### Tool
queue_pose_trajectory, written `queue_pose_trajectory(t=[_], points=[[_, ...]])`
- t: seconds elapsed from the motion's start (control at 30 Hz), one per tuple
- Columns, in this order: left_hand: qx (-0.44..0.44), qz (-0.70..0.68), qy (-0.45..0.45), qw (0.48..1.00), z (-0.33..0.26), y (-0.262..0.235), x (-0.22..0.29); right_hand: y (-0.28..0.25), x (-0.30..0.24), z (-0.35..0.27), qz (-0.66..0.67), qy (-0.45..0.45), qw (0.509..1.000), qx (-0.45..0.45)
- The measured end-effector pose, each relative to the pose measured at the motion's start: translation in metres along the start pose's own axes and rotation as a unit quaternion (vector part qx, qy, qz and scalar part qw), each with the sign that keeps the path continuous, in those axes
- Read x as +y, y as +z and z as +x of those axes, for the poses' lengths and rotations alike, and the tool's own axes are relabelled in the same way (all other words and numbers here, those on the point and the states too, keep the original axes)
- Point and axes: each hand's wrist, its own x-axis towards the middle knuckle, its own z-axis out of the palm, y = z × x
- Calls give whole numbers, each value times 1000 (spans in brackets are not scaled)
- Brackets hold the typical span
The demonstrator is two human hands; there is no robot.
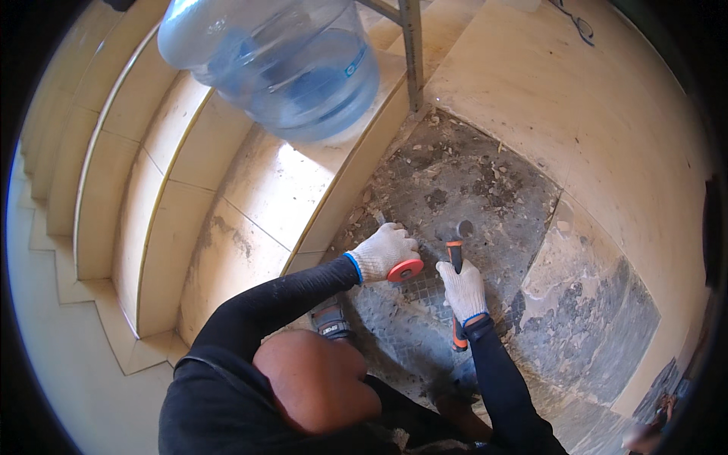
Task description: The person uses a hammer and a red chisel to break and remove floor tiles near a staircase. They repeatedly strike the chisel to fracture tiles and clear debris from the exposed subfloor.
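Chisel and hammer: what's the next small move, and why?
Probably a short hammer blow onto the chisel end. The left hand grips the chisel behind its red hand guard, tip angled toward the mortar bed near the step edge. The right hand holds the hammer with its head close beside the chisel, and rough residue covers the floor there.

Water jug (280, 68) on step (273, 189), left of bare floor patch (462, 189).

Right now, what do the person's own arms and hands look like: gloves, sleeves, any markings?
Both hands wear white knitted work gloves with a thin blue band at the cuff: left hand, right hand. Both forearms are covered by tight black long sleeves reaching the glove cuffs. No markings are readable on the sleeves or gloves.
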Motion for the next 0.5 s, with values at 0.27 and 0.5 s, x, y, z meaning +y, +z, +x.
queue_pose_trajectory(t=[0.27,0.5], points=[[20,-53,-76,996,-16,19,-42,25,2,20,-77,5,996,-47],[128,-241,-2,962,-17,15,-20,33,-33,20,-6,56,997,-48]])
